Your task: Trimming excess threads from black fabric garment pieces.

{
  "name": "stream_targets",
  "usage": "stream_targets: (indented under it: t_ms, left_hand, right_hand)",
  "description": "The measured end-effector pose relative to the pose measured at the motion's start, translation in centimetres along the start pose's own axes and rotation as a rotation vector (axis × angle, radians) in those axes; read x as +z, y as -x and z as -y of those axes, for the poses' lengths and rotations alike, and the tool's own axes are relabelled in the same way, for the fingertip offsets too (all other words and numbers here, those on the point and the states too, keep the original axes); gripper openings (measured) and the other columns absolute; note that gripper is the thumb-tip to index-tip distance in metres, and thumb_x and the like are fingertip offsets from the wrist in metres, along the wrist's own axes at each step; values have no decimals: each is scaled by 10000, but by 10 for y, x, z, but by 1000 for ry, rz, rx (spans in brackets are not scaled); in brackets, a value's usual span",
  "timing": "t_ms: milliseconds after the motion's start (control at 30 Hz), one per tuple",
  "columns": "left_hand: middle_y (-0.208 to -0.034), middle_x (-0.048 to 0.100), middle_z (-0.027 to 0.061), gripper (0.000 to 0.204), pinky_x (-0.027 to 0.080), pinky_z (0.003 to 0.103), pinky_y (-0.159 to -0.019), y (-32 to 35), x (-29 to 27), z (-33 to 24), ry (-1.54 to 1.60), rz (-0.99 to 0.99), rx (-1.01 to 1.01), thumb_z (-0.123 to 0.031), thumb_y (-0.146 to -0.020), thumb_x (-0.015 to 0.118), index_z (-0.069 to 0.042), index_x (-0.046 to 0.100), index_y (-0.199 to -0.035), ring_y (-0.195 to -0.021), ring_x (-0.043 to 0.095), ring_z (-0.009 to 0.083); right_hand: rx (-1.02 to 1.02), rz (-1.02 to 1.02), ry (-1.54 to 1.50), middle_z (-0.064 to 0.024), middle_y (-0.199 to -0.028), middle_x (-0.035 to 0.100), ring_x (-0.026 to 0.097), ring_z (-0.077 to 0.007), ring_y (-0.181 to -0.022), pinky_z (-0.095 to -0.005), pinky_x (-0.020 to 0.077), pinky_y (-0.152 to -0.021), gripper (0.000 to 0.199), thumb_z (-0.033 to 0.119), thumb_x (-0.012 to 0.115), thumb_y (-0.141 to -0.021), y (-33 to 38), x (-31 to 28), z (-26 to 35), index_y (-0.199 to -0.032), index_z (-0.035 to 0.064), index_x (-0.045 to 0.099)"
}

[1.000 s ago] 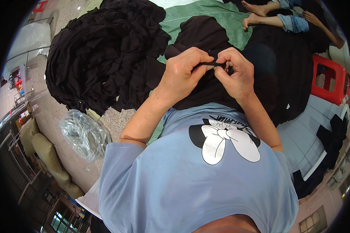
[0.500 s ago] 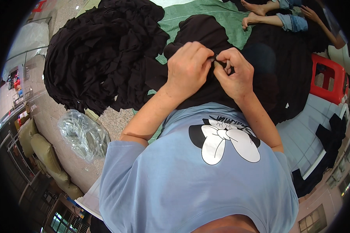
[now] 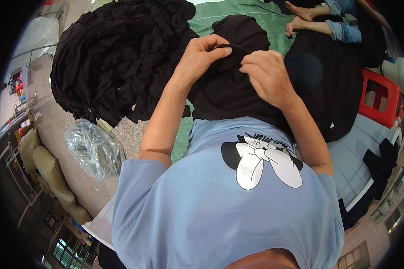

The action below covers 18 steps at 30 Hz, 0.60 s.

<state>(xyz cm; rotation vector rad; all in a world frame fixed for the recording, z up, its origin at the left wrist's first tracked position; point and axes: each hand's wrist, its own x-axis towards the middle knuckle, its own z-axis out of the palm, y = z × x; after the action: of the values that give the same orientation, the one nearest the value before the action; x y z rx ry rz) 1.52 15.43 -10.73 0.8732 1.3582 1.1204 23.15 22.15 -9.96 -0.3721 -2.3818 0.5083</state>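
Both your hands pinch one black garment.

Your left hand (image 3: 201, 57) has thumb and fingers clamped on a fold of the black garment (image 3: 229, 92); your right hand (image 3: 265, 76), just beside it, curls closed on the same cloth below its fingers. Left of your fingers: a heap of black fabric (image 3: 116, 58), clear plastic bag (image 3: 92, 148). Beyond them: green mat (image 3: 238, 11), another person's bare feet (image 3: 300, 18).
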Motion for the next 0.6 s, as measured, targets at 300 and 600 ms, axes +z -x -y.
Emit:
stream_targets:
  t_ms: [300, 600]
  left_hand:
    - [-870, 660, -34, 120, 413, 198, -815, -6, -3, 14, 193, -37, -90, -99, -852, 709, -33, 712, -952, -862, 564, 43]
    - [-896, 672, -30, 107, 429, 211, -842, -3, -10, 20, 326, -17, -74, -61, -864, 678, -23, 704, -961, -864, 592, 57]
  right_hand:
    - [163, 357, -162, -3, -969, 593, 563, -188, -946, -349, 369, -887, 120, 88, 683, -813, 9, 18, -24, -931, 98, 664]
    - [205, 339, -132, 26, -888, 595, 555, -176, -910, -356, 342, -867, 83, 92, 702, -758, 0, 28, -18, -821, 107, 650]
